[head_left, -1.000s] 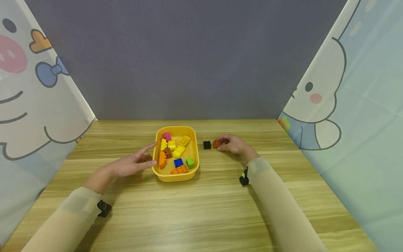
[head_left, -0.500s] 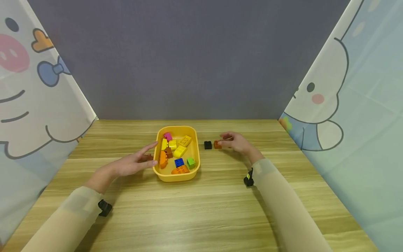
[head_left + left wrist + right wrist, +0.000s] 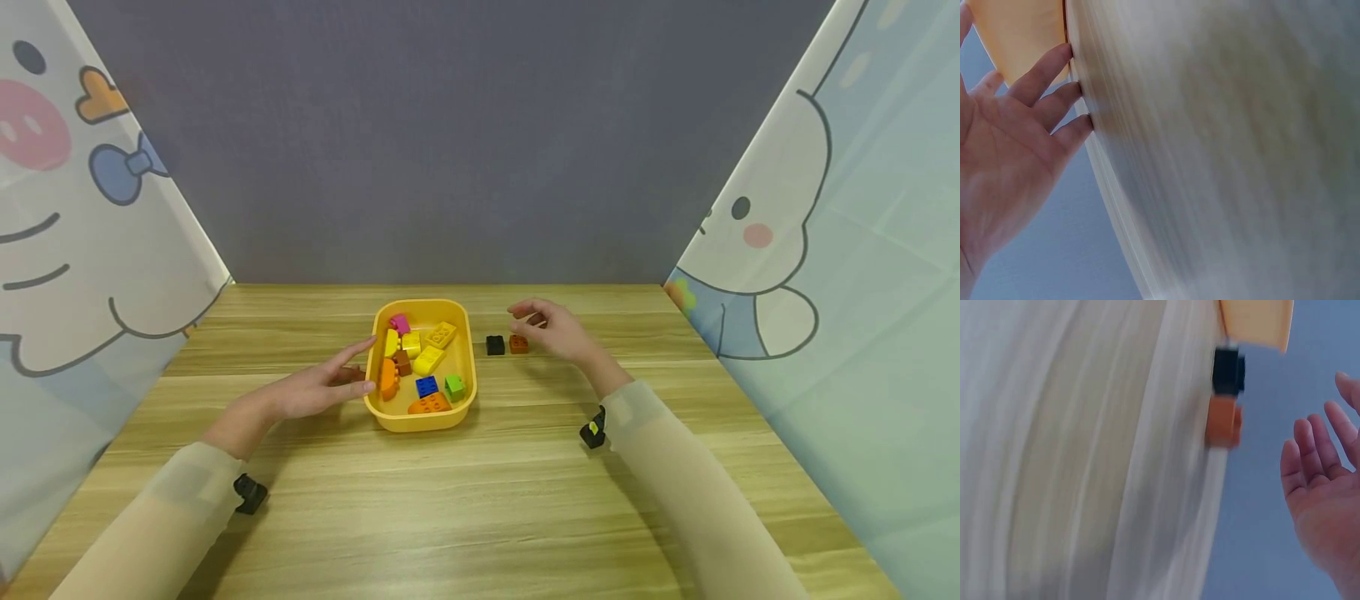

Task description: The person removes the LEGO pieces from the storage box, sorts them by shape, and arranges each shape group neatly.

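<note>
My left hand [image 3: 311, 393] rests against the left side of a yellow bin [image 3: 423, 424], thumb and index finger at its rim. In the left wrist view the spread fingers of the left hand [image 3: 1016, 137] touch the bin's wall [image 3: 1029, 37] and the table. Above the table, my right hand [image 3: 558, 333] hovers with loosely bent fingers and holds nothing. Just below and left of it an orange-brown toy brick [image 3: 518, 344] stands on the table, beside a black toy brick [image 3: 495, 345]. The right wrist view shows the right hand [image 3: 1329, 500] apart from both bricks.
Inside the bin lie several toy bricks: a pink one [image 3: 400, 324], yellow ones [image 3: 429, 360], a brown one [image 3: 402, 363], orange ones [image 3: 430, 404], a blue one [image 3: 427, 386] and a green one [image 3: 454, 387]. A grey panel [image 3: 450, 150] borders the wooden table [image 3: 420, 517] at the back.
My right hand has let go of the orange-brown brick and risen up and away from it. The brick stays beside the black one. My left hand keeps its place at the bin.
</note>
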Available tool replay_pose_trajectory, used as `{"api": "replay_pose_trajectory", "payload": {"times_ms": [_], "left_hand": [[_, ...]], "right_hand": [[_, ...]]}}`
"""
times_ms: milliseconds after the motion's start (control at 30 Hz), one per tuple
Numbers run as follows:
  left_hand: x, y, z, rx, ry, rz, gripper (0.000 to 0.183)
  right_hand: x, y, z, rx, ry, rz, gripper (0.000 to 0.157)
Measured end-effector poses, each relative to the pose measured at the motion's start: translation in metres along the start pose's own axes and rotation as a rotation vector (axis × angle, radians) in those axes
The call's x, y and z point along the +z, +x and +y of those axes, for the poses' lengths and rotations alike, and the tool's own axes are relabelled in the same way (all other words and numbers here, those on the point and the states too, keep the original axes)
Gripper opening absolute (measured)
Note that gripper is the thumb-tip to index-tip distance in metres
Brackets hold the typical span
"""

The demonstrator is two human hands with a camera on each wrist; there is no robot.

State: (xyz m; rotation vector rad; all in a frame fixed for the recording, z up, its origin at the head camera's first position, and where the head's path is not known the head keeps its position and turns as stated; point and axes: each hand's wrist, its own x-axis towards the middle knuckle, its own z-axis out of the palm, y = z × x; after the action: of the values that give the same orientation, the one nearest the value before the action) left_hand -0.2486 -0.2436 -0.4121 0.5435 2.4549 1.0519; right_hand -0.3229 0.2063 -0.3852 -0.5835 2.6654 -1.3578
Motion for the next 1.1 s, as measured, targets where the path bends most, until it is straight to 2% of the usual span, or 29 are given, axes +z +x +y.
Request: {"api": "replay_pose_trajectory", "payload": {"times_ms": [167,433,767,967,1100], "left_hand": [[-0.001,0.000,-0.001,0.000,0.005,0.001,0.089],[0.000,0.000,0.000,0.001,0.010,0.005,0.088],[0.000,0.001,0.001,-0.013,0.005,0.001,0.088],[0.000,0.000,0.003,-0.016,0.003,-0.007,0.088],[-0.001,-0.001,0.003,-0.013,0.005,-0.004,0.088]], "right_hand": [[0.021,0.003,-0.021,-0.076,0.034,-0.043,0.039],[0.057,0.018,-0.052,-0.197,0.021,-0.137,0.041],[0.097,0.038,-0.073,-0.231,-0.003,-0.175,0.041],[0.115,0.046,-0.077,-0.241,-0.010,-0.226,0.039],[0.124,0.047,-0.078,-0.225,-0.072,-0.237,0.037]]}}
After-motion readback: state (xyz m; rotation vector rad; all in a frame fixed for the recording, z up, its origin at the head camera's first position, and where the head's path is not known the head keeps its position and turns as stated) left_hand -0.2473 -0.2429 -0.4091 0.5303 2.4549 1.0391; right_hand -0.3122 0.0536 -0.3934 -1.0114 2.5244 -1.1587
